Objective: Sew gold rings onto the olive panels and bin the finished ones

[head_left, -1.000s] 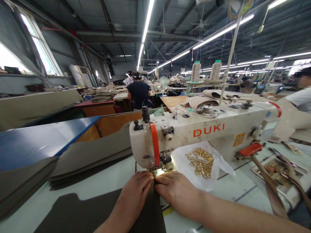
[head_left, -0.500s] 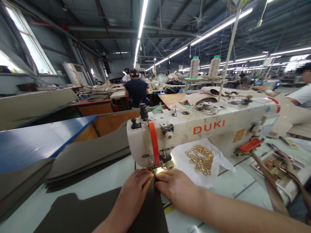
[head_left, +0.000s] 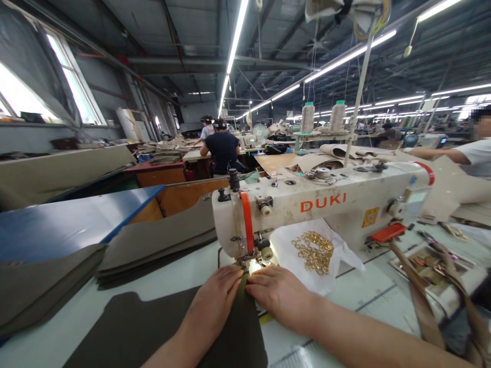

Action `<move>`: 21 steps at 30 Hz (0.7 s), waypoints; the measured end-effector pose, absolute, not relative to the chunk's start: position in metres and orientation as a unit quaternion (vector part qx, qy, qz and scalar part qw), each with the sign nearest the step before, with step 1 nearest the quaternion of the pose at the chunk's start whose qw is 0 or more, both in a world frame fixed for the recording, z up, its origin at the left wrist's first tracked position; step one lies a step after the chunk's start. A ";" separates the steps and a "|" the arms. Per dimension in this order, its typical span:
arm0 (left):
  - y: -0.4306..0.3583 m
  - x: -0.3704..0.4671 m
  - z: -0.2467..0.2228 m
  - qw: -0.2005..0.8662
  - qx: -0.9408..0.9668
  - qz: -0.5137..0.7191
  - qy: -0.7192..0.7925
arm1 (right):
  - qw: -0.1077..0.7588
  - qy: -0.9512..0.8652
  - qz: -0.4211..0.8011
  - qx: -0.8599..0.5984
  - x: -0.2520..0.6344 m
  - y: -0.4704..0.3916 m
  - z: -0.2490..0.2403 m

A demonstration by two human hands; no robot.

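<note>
A dark olive-grey fabric panel [head_left: 153,327] lies on the pale table of the white sewing machine [head_left: 330,217], its upper end under the lit needle area. Close to the presser foot, my left hand [head_left: 215,296] is closed with thumb and fingers pinched on the panel. Just right of it my right hand [head_left: 282,296] presses its bunched fingers on the same panel's edge. The fingertips nearly meet, and they hide the exact stitching point. Behind my right hand, gold metal rings [head_left: 314,250] are heaped on a white plastic sheet [head_left: 284,248].
Stacked dark panels [head_left: 153,240] lie left of the machine. At right are an open tray [head_left: 456,301] of small parts, brown straps [head_left: 425,322] and a red lever [head_left: 387,233]. Two thread cones [head_left: 307,118] stand behind. A person [head_left: 220,148] sits ahead; another's arm [head_left: 441,153] shows at right.
The camera view has swung slightly, so the machine's head appears a little further right. Both hands stay at the needle on the panel, with little visible movement.
</note>
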State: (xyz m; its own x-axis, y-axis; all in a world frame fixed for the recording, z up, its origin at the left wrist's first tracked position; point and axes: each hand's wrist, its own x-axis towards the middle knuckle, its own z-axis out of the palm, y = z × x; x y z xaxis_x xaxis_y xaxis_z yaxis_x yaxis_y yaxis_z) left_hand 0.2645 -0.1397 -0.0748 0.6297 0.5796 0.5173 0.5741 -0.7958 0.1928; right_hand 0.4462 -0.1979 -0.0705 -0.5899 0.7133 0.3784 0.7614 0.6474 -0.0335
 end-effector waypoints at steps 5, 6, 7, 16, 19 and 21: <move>-0.138 0.260 -0.083 -0.025 0.914 0.245 0.324 | 0.184 -0.892 -0.090 -0.402 0.446 -0.196 -0.072; -0.137 0.259 -0.084 -0.034 0.915 0.242 0.322 | 0.183 -0.893 -0.094 -0.401 0.446 -0.196 -0.071; -0.136 0.258 -0.086 -0.042 0.916 0.240 0.320 | 0.181 -0.893 -0.096 -0.400 0.446 -0.196 -0.070; -0.130 0.257 -0.085 -0.058 0.922 0.243 0.298 | 0.154 -0.893 -0.098 -0.411 0.444 -0.195 -0.065; -0.128 0.257 -0.085 -0.060 0.923 0.241 0.295 | 0.156 -0.893 -0.100 -0.410 0.445 -0.194 -0.065; -0.127 0.257 -0.085 -0.048 0.922 0.234 0.304 | 0.156 -0.894 -0.095 -0.408 0.445 -0.193 -0.065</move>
State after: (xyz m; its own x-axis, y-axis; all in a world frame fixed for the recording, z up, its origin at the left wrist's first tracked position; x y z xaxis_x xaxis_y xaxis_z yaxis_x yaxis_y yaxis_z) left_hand 0.2573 -0.1273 -0.0852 0.7057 0.5387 0.4602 0.5840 -0.8100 0.0527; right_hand 0.4448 -0.1933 -0.0647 -0.6176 0.7011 0.3565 0.7602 0.6484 0.0418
